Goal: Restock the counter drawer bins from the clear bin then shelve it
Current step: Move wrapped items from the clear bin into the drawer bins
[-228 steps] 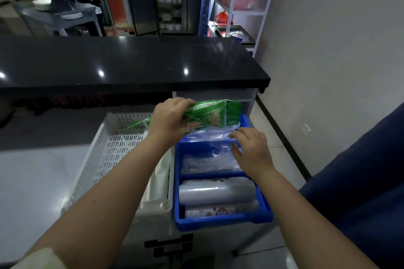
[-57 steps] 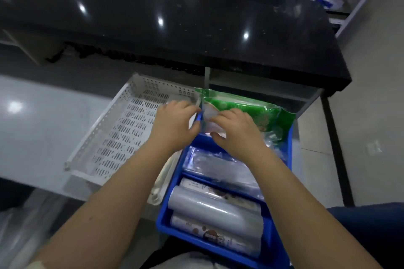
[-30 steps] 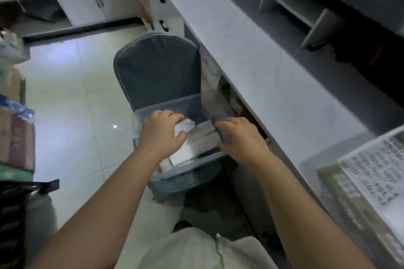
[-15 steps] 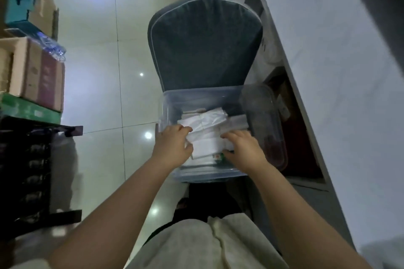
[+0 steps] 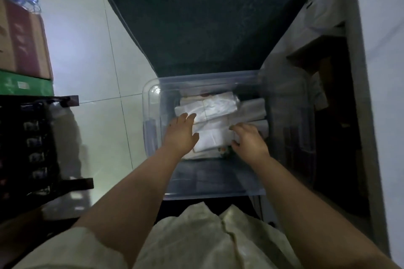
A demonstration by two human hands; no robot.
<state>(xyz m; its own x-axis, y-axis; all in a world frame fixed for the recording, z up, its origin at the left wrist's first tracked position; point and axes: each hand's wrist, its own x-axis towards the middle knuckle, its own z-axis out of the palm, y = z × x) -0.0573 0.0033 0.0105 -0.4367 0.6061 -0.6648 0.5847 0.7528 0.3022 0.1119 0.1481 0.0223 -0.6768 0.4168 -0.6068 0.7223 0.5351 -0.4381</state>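
The clear bin (image 5: 153, 98) sits in the middle of the frame, right in front of a dark chair (image 5: 207, 17). Inside the bin lie many white packets (image 5: 216, 105), wrapped in shiny plastic and piled on top of each other. They fill the left and middle of the bin. The right part of the bin is too dark to see into.

Both hands reach down into the bin. The left hand (image 5: 181, 135) lies flat on the packets with its fingers spread and nearly straight. The right hand (image 5: 249, 141) rests on the packets too, with bent fingers. I cannot tell if it grips one.

In the upper left are brown cardboard boxes (image 5: 21, 39) on a green box (image 5: 24, 85). A black rack (image 5: 28, 148) stands below them. A white counter (image 5: 382, 72) runs down the right side.
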